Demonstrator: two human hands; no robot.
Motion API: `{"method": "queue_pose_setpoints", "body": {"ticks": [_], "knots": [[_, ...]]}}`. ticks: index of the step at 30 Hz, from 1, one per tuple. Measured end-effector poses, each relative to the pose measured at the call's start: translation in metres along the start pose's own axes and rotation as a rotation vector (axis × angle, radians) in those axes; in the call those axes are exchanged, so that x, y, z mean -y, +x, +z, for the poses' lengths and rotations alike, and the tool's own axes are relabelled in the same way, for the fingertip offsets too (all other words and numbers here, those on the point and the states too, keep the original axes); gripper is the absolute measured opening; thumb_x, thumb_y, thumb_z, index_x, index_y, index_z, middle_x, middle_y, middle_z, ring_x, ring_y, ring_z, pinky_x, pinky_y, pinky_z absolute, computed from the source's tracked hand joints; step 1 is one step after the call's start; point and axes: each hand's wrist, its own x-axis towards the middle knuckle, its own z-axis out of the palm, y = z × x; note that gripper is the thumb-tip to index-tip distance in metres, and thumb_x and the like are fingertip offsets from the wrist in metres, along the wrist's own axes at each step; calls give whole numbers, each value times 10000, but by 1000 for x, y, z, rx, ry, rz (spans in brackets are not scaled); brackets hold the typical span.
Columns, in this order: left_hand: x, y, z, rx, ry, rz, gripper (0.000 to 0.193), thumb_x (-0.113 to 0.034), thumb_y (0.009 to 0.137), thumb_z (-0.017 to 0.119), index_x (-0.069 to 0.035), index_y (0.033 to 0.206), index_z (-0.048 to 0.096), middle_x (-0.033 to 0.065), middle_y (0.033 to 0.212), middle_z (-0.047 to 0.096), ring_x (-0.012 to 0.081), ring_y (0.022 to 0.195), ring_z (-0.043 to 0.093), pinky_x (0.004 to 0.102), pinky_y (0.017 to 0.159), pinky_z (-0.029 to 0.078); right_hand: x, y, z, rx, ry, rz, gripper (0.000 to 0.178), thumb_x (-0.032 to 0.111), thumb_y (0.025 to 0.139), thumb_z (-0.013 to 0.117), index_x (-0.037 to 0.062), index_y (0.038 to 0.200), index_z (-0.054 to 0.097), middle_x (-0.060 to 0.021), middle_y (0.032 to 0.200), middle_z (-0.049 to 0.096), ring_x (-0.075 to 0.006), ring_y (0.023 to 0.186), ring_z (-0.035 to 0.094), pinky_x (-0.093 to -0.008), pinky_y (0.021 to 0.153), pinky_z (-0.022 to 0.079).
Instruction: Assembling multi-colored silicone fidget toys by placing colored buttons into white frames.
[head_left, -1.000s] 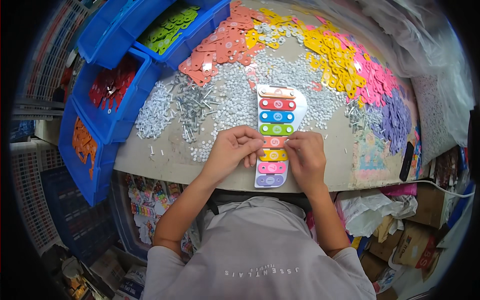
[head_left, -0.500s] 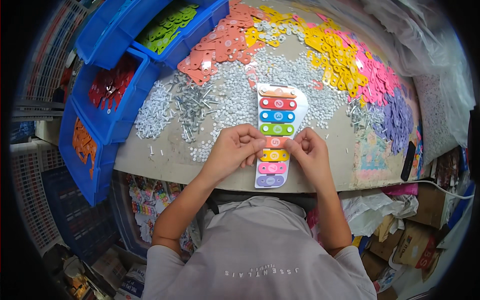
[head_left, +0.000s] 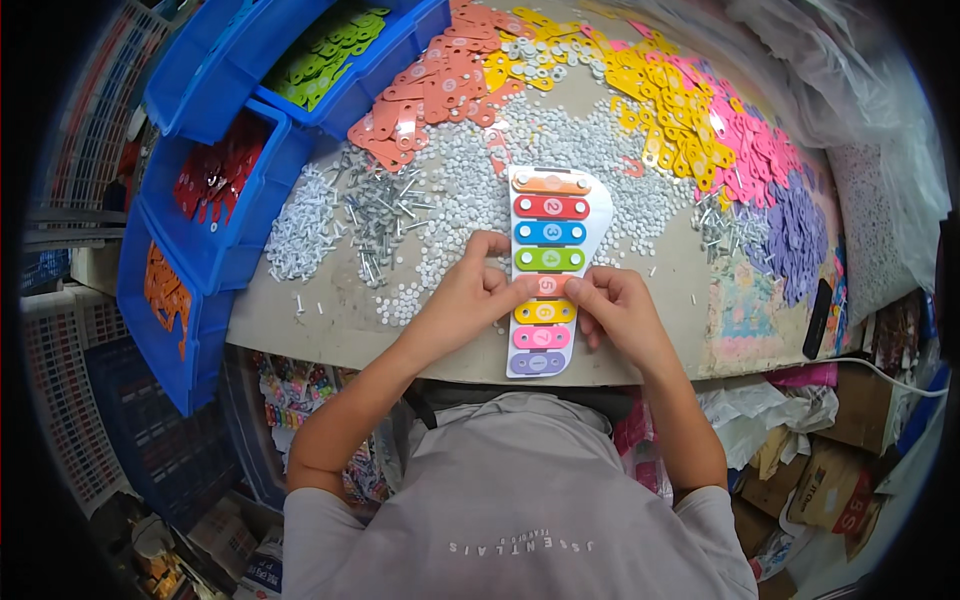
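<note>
A toy xylophone (head_left: pixel 592 222) with a white, wedge-shaped base lies upright in front of me on the table. Its coloured bars run from orange at the far end to purple at the near end. White round caps sit on the ends of the orange, red, blue and green bars; the yellow, pink and purple bars show small dark-centred ends. My left hand (head_left: pixel 478 295) is closed at the left edge, its thumb pressed on the coral bar (head_left: pixel 547 286). My right hand (head_left: pixel 622 312) pinches the right edge, thumb on that bar's other end. Both thumbs cover the bar's ends.
White caps (head_left: pixel 560 135) spread beyond the xylophone. Metal pins (head_left: pixel 300 225) lie to the left. Piles of coral plates (head_left: pixel 440 85), yellow plates (head_left: pixel 690 120), pink plates (head_left: pixel 755 150) and purple plates (head_left: pixel 797 240) line the far side. Blue bins (head_left: pixel 262 200) stand at the left.
Both thumbs have come down flat on the ends of the coral bar. My left fingers have spread up along the xylophone's left edge. The xylophone has shifted slightly left.
</note>
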Motion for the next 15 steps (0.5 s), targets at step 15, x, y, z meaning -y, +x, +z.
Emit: {"method": "queue_pose_setpoints", "body": {"ticks": [15], "knots": [[-21,12,-10,166,2,-73,665,-267,912,776,58,1299,343,145,824,711,118,767,675,256,646,511,-9,5,3,41,16,19,312,296,1040,595,-11,991,629,2,630,566,-63,498,519,-228,460,430]]}}
